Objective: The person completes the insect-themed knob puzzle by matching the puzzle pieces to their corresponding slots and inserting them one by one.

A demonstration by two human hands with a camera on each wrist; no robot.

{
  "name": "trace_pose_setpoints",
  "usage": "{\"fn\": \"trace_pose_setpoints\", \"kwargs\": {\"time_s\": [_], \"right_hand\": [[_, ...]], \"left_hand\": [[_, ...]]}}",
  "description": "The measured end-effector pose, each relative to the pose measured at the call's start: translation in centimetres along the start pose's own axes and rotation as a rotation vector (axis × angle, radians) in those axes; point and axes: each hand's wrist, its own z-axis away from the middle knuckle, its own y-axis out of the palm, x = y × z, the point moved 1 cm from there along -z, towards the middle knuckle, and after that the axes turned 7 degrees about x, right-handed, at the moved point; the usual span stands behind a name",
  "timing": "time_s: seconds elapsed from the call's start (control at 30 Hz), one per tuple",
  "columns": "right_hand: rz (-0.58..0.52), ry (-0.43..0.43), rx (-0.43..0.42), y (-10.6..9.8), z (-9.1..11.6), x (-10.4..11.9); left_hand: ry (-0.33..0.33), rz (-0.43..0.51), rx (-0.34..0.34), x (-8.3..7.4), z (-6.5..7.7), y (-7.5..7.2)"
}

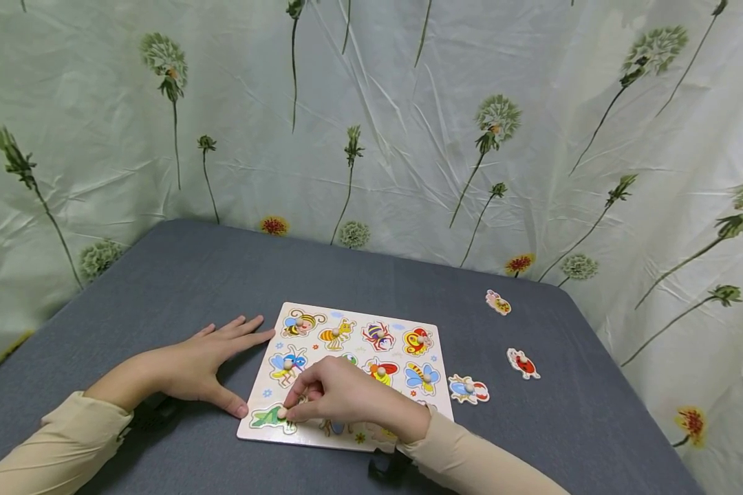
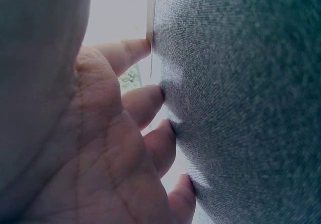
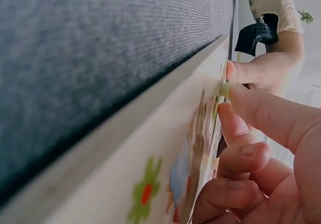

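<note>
A wooden peg puzzle board with cartoon insect pieces lies flat on the table. At its near left corner, my right hand pinches the round wooden knob of a green insect puzzle piece between thumb and index finger. That piece lies at its spot on the board; in the right wrist view the thumb and fingertips meet close over the board. My left hand rests spread on the table along the board's left side, its thumb and index fingertip at the edge. My right hand hides part of the lower pieces.
Right of the board lie three loose pieces: a blue beetle near its edge, a red ladybug and a small yellow-and-pink insect farther back. Grey cloth covers the table. A dandelion-print curtain hangs behind.
</note>
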Motion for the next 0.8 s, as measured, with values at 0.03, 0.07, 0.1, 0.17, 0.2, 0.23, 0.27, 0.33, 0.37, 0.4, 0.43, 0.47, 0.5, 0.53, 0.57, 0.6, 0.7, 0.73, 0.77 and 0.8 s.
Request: {"fn": "trace_pose_setpoints", "kwargs": {"time_s": [0.03, 0.07, 0.1, 0.17, 0.2, 0.23, 0.27, 0.33, 0.37, 0.4, 0.43, 0.47, 0.5, 0.53, 0.57, 0.6, 0.7, 0.73, 0.77, 0.8], "right_hand": [[-0.001, 0.001, 0.003, -0.1, 0.1, -0.1], [-0.004, 0.002, 0.004, -0.1, 0.2, -0.1], [-0.010, 0.003, 0.006, -0.2, 0.3, -0.2], [-0.023, 0.012, 0.010, -0.3, 0.5, -0.4], [-0.024, 0.015, 0.010, -0.3, 0.6, -0.5], [-0.029, 0.017, 0.012, -0.4, 0.7, -0.5], [-0.034, 0.017, 0.011, -0.5, 0.9, -0.6], [-0.032, 0.016, 0.011, -0.6, 1.1, -0.8], [-0.030, 0.013, 0.009, -0.7, 1.3, -0.9], [-0.027, 0.008, 0.006, -0.8, 1.4, -1.0], [-0.027, 0.005, 0.006, -0.9, 1.5, -1.1], [-0.027, 0.004, 0.007, -1.0, 1.7, -1.1], [-0.024, 0.006, 0.008, -1.1, 1.8, -1.2], [-0.026, 0.007, 0.009, -1.2, 1.9, -1.3], [-0.025, 0.009, 0.010, -1.3, 2.1, -1.4], [-0.024, 0.010, 0.008, -1.5, 2.2, -1.5], [-0.031, 0.014, 0.005, -1.9, 2.7, -1.7], [-0.032, 0.014, 0.000, -2.0, 2.8, -1.7], [-0.033, 0.014, -0.006, -2.2, 3.0, -1.8], [-0.037, 0.012, -0.012, -2.3, 3.2, -1.8]], "left_hand": [[-0.001, 0.001, 0.001, 0.0, 0.0, 0.0], [-0.001, 0.003, 0.002, 0.0, 0.0, 0.0], [-0.002, 0.005, 0.003, 0.0, 0.0, 0.0], [-0.004, 0.009, 0.005, -0.1, 0.0, 0.0], [-0.004, 0.008, 0.004, 0.0, 0.0, 0.0], [-0.005, 0.007, 0.004, 0.0, 0.0, 0.0], [-0.006, 0.007, 0.004, 0.0, 0.0, 0.0], [-0.009, 0.004, 0.005, 0.0, 0.0, 0.0], [-0.010, 0.002, 0.005, -0.1, 0.0, 0.0], [-0.012, -0.001, 0.004, -0.1, 0.0, 0.0], [-0.013, -0.001, 0.004, -0.1, 0.0, 0.0], [-0.015, -0.002, 0.005, -0.1, 0.0, 0.0], [-0.015, 0.000, 0.006, -0.1, 0.0, 0.1], [-0.015, 0.002, 0.006, -0.1, 0.0, 0.0], [-0.014, 0.003, 0.006, -0.2, 0.0, 0.0], [-0.013, 0.003, 0.006, -0.2, 0.0, 0.0], [-0.009, 0.005, 0.008, -0.2, 0.0, 0.0], [-0.008, 0.003, 0.007, -0.2, 0.0, 0.0], [-0.008, 0.000, 0.006, -0.2, 0.0, 0.0], [-0.008, -0.002, 0.005, -0.2, 0.0, 0.0]]}}
